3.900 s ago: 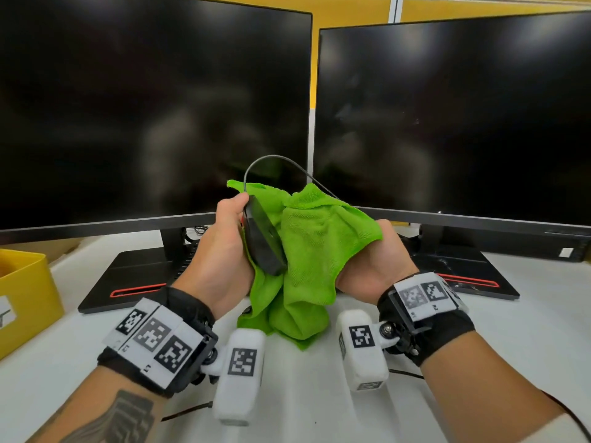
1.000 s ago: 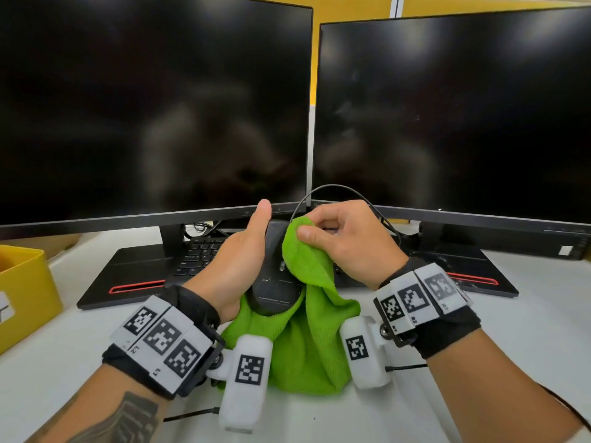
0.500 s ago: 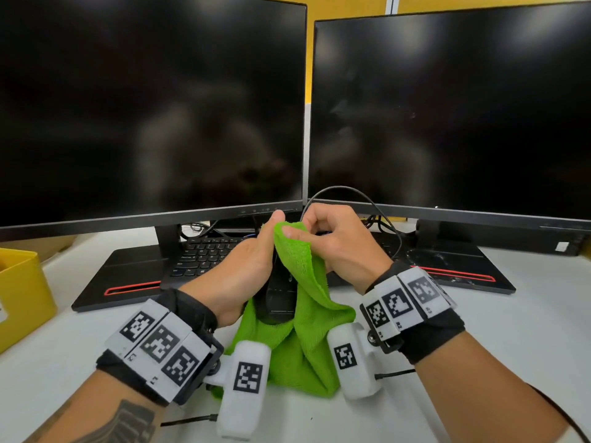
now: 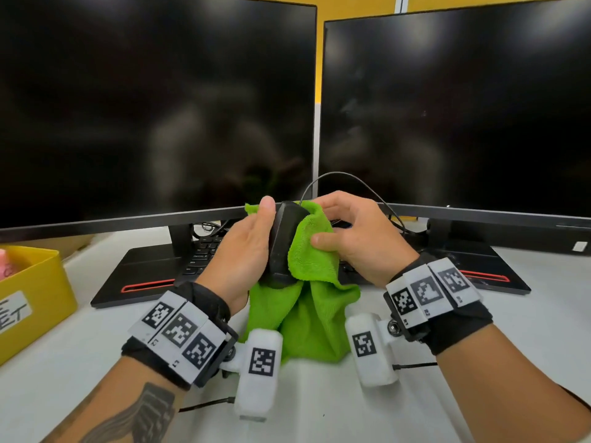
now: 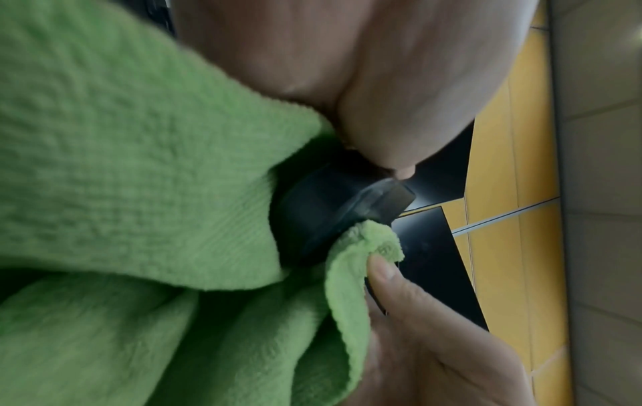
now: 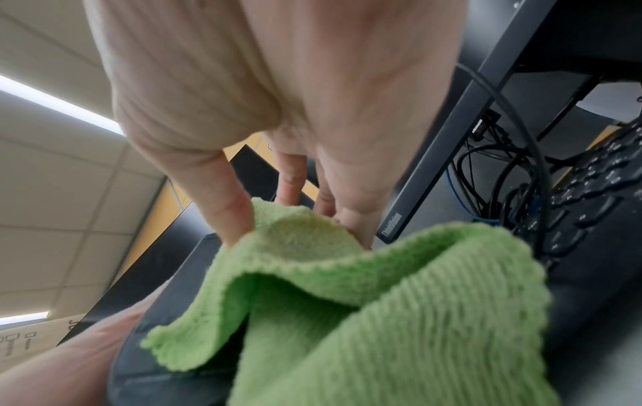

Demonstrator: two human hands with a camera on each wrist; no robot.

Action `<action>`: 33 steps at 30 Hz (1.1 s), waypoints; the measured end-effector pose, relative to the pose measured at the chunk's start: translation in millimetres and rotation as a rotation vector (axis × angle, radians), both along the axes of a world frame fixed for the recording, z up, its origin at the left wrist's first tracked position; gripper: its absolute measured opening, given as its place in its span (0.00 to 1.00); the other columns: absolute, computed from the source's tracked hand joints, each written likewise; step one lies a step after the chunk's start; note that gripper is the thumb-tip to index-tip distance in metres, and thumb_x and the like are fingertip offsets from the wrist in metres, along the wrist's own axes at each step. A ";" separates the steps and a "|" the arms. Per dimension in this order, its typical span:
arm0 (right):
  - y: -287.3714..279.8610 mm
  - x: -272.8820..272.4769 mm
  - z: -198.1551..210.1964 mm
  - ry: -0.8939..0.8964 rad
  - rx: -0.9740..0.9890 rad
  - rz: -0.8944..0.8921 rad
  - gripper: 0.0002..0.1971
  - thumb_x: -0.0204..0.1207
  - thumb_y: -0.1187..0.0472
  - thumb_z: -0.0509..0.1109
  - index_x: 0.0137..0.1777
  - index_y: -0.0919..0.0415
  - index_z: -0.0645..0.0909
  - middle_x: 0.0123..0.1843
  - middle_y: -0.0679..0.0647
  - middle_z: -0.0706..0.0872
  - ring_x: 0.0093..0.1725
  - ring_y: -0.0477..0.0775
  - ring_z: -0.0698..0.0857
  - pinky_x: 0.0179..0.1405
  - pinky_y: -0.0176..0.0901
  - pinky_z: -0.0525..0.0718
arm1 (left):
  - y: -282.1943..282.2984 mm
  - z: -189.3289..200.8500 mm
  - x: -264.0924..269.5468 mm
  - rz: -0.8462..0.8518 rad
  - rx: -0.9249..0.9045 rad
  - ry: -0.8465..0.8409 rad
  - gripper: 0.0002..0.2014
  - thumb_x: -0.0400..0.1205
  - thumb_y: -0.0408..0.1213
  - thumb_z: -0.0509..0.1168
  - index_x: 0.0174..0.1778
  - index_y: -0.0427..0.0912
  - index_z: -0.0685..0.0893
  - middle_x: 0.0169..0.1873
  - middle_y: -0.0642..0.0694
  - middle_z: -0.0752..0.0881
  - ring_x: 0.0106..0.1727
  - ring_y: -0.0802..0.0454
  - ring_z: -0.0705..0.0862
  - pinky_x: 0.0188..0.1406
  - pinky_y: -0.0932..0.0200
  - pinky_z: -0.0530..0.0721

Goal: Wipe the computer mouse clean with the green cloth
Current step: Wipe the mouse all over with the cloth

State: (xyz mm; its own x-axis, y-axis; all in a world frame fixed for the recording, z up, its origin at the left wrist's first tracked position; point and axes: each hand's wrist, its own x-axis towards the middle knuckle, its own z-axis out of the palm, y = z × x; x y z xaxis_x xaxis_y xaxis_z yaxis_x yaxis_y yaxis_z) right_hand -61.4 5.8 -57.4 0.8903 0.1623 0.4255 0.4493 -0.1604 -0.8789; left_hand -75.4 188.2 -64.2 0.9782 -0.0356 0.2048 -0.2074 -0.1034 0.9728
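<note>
A black wired computer mouse is held on edge above the desk, in front of the gap between the two monitors. My left hand grips it from the left, thumb up along its side. My right hand pinches a fold of the green cloth and presses it against the mouse's right side. The rest of the cloth hangs down to the desk. In the left wrist view the mouse sits between cloth and thumb. The right wrist view shows fingers on the cloth.
Two dark monitors stand close behind the hands, with a black keyboard under them. The mouse cable loops up and back to the right. A yellow box stands at the left edge of the white desk.
The mouse has been turned from its top facing me to standing on edge. My right hand's cloth fold slid from the mouse's top to its right side. Both hands rose slightly.
</note>
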 end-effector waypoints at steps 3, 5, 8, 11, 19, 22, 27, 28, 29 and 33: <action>5.8 -2.0 -1.8 0.094 0.048 0.032 0.28 0.62 0.63 0.84 0.64 0.54 0.85 0.61 0.58 0.90 0.55 0.63 0.94 0.54 0.66 0.92 | 1.5 -0.2 1.0 0.050 -0.041 -0.054 0.29 0.93 0.59 0.55 0.60 0.39 0.92 0.54 0.38 0.96 0.60 0.40 0.94 0.65 0.39 0.91; 10.5 -4.3 -1.8 0.112 0.044 0.026 0.33 0.60 0.57 0.85 0.68 0.50 0.83 0.64 0.54 0.89 0.55 0.61 0.94 0.56 0.68 0.92 | 2.4 -1.3 4.2 0.101 -0.057 -0.056 0.30 0.92 0.59 0.56 0.62 0.33 0.89 0.56 0.34 0.95 0.61 0.37 0.93 0.61 0.41 0.91; 14.0 -6.6 -1.3 0.113 0.028 0.010 0.36 0.61 0.52 0.86 0.72 0.43 0.80 0.66 0.53 0.87 0.59 0.59 0.93 0.58 0.67 0.92 | 2.5 -4.2 8.9 0.111 -0.082 -0.067 0.25 0.92 0.56 0.61 0.56 0.34 0.89 0.51 0.33 0.94 0.56 0.40 0.94 0.60 0.41 0.93; 14.1 -7.9 -1.1 0.085 0.023 -0.010 0.32 0.66 0.54 0.85 0.71 0.40 0.81 0.64 0.56 0.89 0.60 0.59 0.92 0.58 0.67 0.92 | 4.5 -5.8 11.0 0.119 -0.075 -0.063 0.20 0.92 0.51 0.63 0.50 0.37 0.89 0.43 0.37 0.93 0.41 0.56 0.92 0.45 0.58 0.93; 10.5 2.1 -4.1 0.113 0.094 -0.056 0.32 0.56 0.55 0.87 0.63 0.58 0.87 0.58 0.59 0.94 0.59 0.61 0.93 0.67 0.66 0.87 | 4.2 -6.9 10.5 0.001 -0.129 0.020 0.28 0.95 0.45 0.58 0.33 0.47 0.96 0.33 0.50 0.95 0.37 0.54 0.92 0.48 0.54 0.88; 5.3 5.8 -2.8 0.095 0.098 -0.168 0.31 0.46 0.49 0.90 0.50 0.59 0.88 0.55 0.63 0.93 0.58 0.67 0.92 0.64 0.70 0.87 | 3.1 -7.4 12.3 -0.020 -0.181 0.033 0.23 0.95 0.44 0.57 0.46 0.46 0.97 0.43 0.46 0.97 0.48 0.51 0.95 0.60 0.49 0.89; -1.9 2.8 1.8 0.079 0.177 -0.225 0.20 0.60 0.64 0.89 0.45 0.66 0.82 0.49 0.67 0.93 0.55 0.70 0.92 0.60 0.69 0.89 | 4.8 -8.2 16.7 0.028 -0.253 -0.015 0.18 0.92 0.34 0.58 0.56 0.43 0.95 0.55 0.41 0.96 0.62 0.40 0.93 0.66 0.41 0.90; -2.8 2.9 2.4 0.079 0.192 -0.226 0.19 0.61 0.66 0.88 0.46 0.66 0.82 0.48 0.66 0.93 0.53 0.69 0.93 0.60 0.69 0.90 | 5.9 -8.8 18.4 0.048 -0.252 -0.041 0.18 0.91 0.31 0.58 0.56 0.43 0.95 0.56 0.40 0.96 0.62 0.39 0.93 0.67 0.38 0.90; -3.3 2.9 3.3 0.081 0.201 -0.228 0.17 0.63 0.68 0.87 0.45 0.65 0.82 0.46 0.64 0.93 0.51 0.67 0.93 0.60 0.69 0.90 | 7.6 -9.8 19.9 0.062 -0.265 -0.053 0.19 0.90 0.28 0.57 0.55 0.43 0.95 0.55 0.38 0.96 0.60 0.38 0.94 0.66 0.38 0.90; -8.2 3.6 6.9 0.057 0.216 -0.269 0.14 0.67 0.71 0.85 0.46 0.65 0.82 0.40 0.60 0.91 0.45 0.60 0.92 0.56 0.60 0.91 | 11.3 -9.4 18.7 0.038 -0.374 -0.079 0.22 0.85 0.14 0.55 0.57 0.36 0.92 0.56 0.32 0.95 0.56 0.36 0.95 0.56 0.43 0.94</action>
